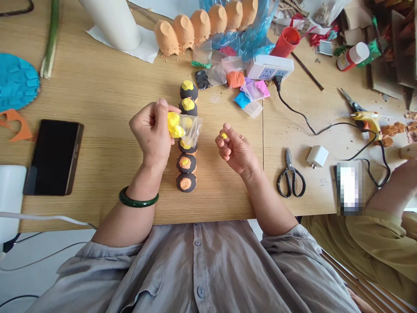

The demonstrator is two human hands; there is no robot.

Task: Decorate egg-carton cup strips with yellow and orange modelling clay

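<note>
My left hand (pixel 151 130) is closed round a clear plastic bag of yellow modelling clay (pixel 175 125), held above a row of egg-carton cups (pixel 186 170). The cups are coated dark grey, and several carry yellow clay on their tops. The nearest cup (pixel 185 183) shows a bare orange-brown top. One cup in the middle is partly hidden behind the bag. To the right of the row, my right hand (pixel 235 148) pinches a small piece of yellow clay (pixel 224 135) between thumb and fingers, apart from the cups.
Clay bags (pixel 235 79) and a power strip (pixel 270 67) lie beyond my right hand. Scissors (pixel 289 174), a plug adapter (pixel 317 156) and a glue gun (pixel 368 121) are at right, beside another person's arm (pixel 395 187). A phone (pixel 54 157) lies left. An uncoated carton strip (pixel 200 26) stands behind.
</note>
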